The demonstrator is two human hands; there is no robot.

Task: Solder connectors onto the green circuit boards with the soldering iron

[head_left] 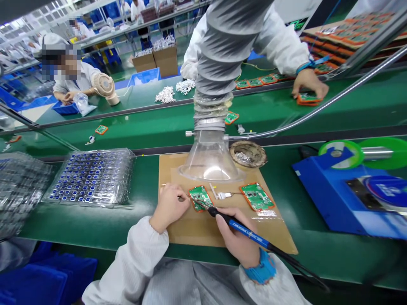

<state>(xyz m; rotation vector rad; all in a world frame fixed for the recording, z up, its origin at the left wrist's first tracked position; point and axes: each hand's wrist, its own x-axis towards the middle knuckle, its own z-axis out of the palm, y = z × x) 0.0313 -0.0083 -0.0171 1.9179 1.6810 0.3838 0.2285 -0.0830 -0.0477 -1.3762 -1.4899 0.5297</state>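
My right hand (237, 231) grips a blue and black soldering iron (243, 228), its thin metal tip over the green circuit board (200, 198) with an orange edge. At that board's left edge, my left hand (171, 203) is closed in a pinch; what lies between its fingertips is too small to make out. Both hands are above a brown cardboard sheet (197, 233). To the right lies a second circuit board (257, 197), with a small white connector (224, 195) and thin wire beside it.
A clear fume hood (211, 156) on a grey hose hangs just beyond the boards. Behind it sits a round tin (248, 154). A blue solder feeder (343, 190) stands right, stacked plastic trays (92, 176) left. Across the green conveyor, a co-worker's hand (309, 84) holds an orange-edged board.
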